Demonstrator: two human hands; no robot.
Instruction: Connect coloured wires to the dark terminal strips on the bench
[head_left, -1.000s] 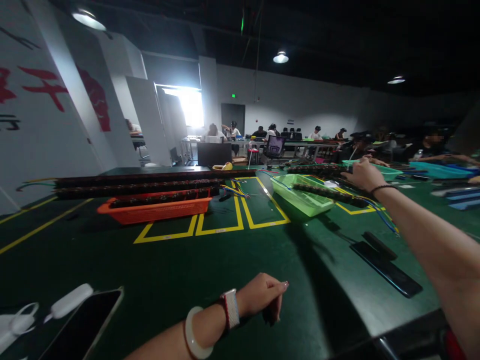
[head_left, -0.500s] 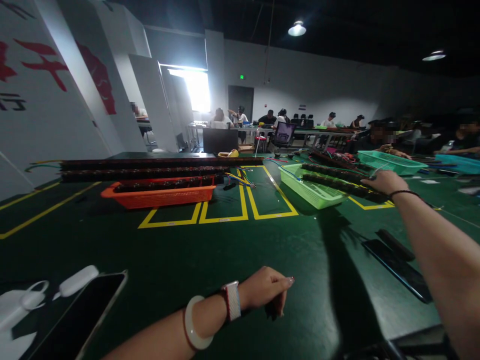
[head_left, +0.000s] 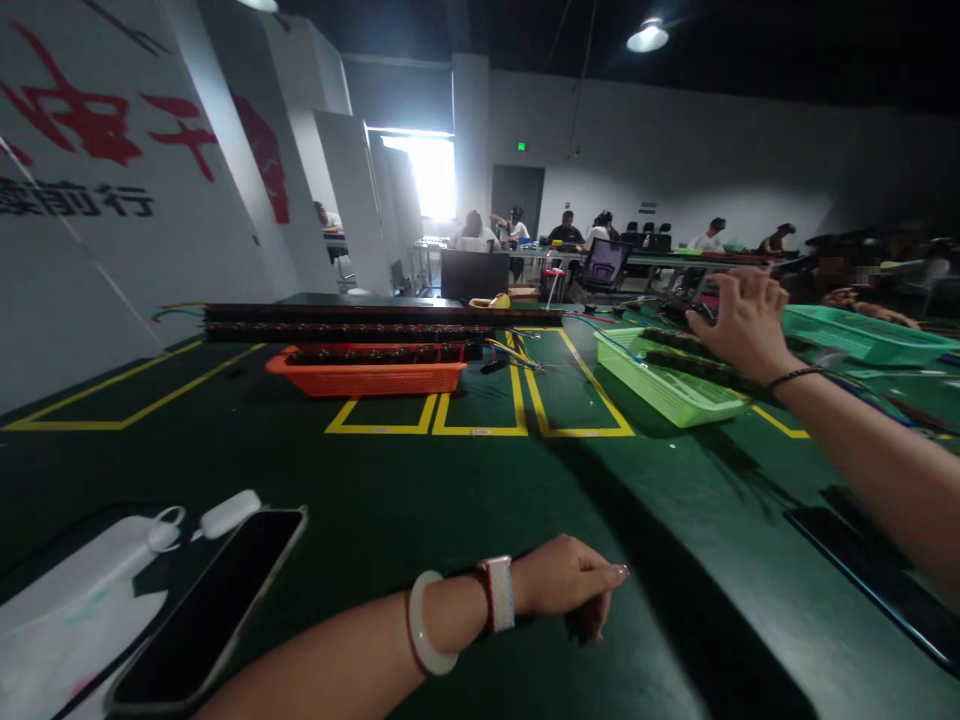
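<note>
My left hand (head_left: 571, 590) rests near the front of the green table (head_left: 420, 490), fingers curled down and together with nothing visible in them. A white bangle and a watch are on that wrist. My right hand (head_left: 744, 322) is stretched out far to the right, fingers spread and open. It hovers just above a long dark strip (head_left: 697, 366) that lies across a light green basket (head_left: 660, 392). A thin black band circles the right wrist.
An orange basket (head_left: 367, 378) carries more long dark strips (head_left: 360, 322) at the back left. Yellow tape boxes (head_left: 480, 412) mark the table. A phone (head_left: 210, 602), a white case (head_left: 229, 512) and white sheet (head_left: 67, 610) lie front left. A teal basket (head_left: 855, 336) and seated people are beyond.
My right hand has lifted off the end of the dark strip and opened its fingers. The left hand stays put. The view has swung a little, shifting things rightward.
</note>
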